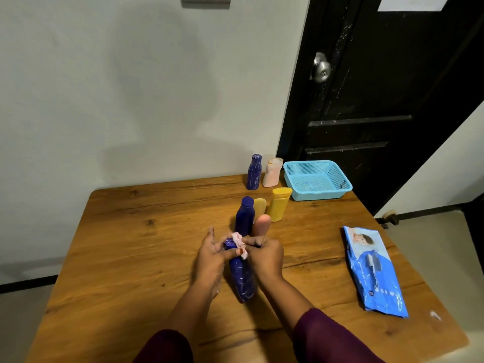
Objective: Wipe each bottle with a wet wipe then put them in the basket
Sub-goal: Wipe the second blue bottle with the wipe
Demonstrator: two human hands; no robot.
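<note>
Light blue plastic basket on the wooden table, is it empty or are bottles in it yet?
Empty of bottles: the light blue plastic mesh basket shows only its bare mesh floor.

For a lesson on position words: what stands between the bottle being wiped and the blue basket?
In the head view, four bottles stand there: a dark blue bottle, a peach bottle, a small yellow bottle and a larger yellow bottle.

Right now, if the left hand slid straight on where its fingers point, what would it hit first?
Probably nothing: the left hand points over bare table, passing just left of the nearest standing blue bottle, though depth is unclear.
</note>
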